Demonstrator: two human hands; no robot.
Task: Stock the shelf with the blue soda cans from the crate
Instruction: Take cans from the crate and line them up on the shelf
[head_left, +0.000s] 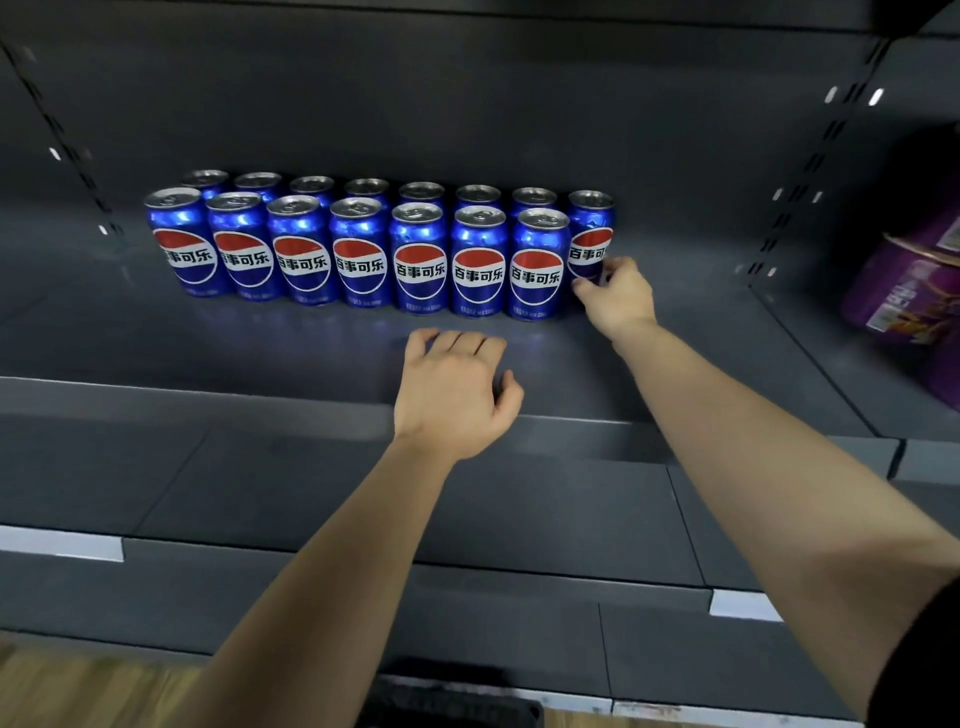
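Observation:
Two rows of blue soda cans (358, 252) with red, white and blue logos stand on the dark grey shelf (208, 343). The rightmost can (589, 228) stands in the back row at the right end. My right hand (618, 296) touches its lower right side, with thumb and fingertips around the base. My left hand (454, 392) hovers over the shelf's front part, in front of the cans, fingers loosely curled and holding nothing. A dark crate (452, 701) shows partly at the bottom edge, its contents hidden.
Purple packages (909, 291) sit on the neighbouring shelf section at the right. Lower grey shelves (519, 519) with white label strips step out below. Slotted uprights (821, 156) flank the bay. Wooden floor (78, 686) shows at bottom left.

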